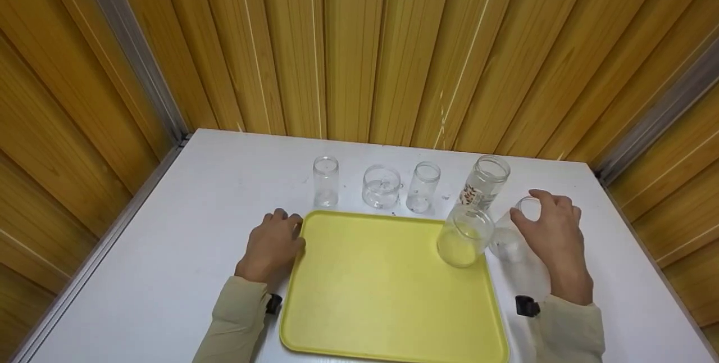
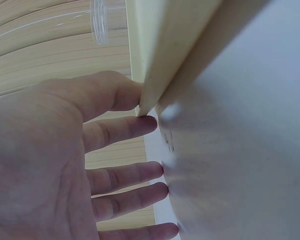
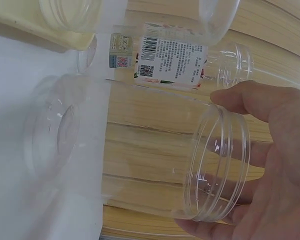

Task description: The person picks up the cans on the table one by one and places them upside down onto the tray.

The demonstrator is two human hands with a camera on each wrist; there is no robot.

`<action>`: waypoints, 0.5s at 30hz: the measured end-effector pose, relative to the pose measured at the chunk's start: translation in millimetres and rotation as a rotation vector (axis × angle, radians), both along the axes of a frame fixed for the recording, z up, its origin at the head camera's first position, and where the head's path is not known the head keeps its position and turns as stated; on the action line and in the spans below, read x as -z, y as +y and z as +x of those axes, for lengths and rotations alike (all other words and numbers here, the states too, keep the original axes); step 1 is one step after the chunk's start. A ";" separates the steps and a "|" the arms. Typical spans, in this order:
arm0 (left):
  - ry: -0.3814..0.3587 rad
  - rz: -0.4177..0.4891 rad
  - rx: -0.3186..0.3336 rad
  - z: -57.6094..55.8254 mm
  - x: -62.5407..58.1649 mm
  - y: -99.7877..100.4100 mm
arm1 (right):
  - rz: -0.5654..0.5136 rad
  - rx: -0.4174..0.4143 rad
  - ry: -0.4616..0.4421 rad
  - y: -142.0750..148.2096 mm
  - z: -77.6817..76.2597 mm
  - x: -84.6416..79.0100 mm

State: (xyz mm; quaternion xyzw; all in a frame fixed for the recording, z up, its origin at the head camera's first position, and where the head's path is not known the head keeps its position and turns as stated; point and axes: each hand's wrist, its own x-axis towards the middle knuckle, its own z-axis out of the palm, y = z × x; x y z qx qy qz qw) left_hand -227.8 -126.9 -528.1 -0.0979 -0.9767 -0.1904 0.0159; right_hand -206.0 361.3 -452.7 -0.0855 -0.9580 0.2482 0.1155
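My left hand (image 1: 272, 246) rests at the far left corner of a yellow tray (image 1: 387, 290). In the left wrist view its thumb touches the tray's edge (image 2: 162, 55), while the fairly straight fingers (image 2: 125, 175) reach down to the white table. With my right hand (image 1: 553, 234) I grip a clear jar (image 3: 145, 150) round its threaded mouth, thumb on one side and fingers on the other. This jar stands just right of the tray. Next to it, another wide clear jar (image 1: 463, 245) stands on the tray's far right corner.
Behind the tray stand two slim clear jars (image 1: 326, 183) (image 1: 422, 187), with a short wide one (image 1: 381, 187) between them. A taller jar with a printed label (image 1: 477, 190) is at the back right. Wood-patterned walls (image 1: 354, 48) border the white table (image 1: 168, 250).
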 end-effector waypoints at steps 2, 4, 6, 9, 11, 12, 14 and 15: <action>-0.001 0.000 0.000 -0.1 -0.3 0.0 | -0.010 0.004 0.008 0.2 1.0 -2.1; 0.001 -0.003 0.001 0.0 -0.4 0.0 | -0.020 0.008 0.012 0.9 2.7 -4.2; 0.005 -0.006 0.003 0.0 -0.5 -0.1 | -0.033 0.011 0.023 0.9 4.5 -6.4; 0.015 -0.007 0.006 -0.2 -0.3 -0.1 | -0.054 0.012 0.036 1.0 7.5 -9.3; 0.020 -0.008 0.007 -0.5 -0.2 -0.1 | -0.063 0.011 0.042 1.1 9.0 -11.1; 0.021 -0.010 0.008 -0.7 -0.1 0.0 | -0.069 0.012 0.039 1.2 9.6 -12.1; 0.021 -0.011 0.008 -1.1 0.1 0.1 | -0.083 0.014 0.030 1.5 10.7 -14.2; 0.019 -0.009 0.007 -1.3 0.1 0.2 | -0.088 0.014 0.025 2.2 11.2 -14.9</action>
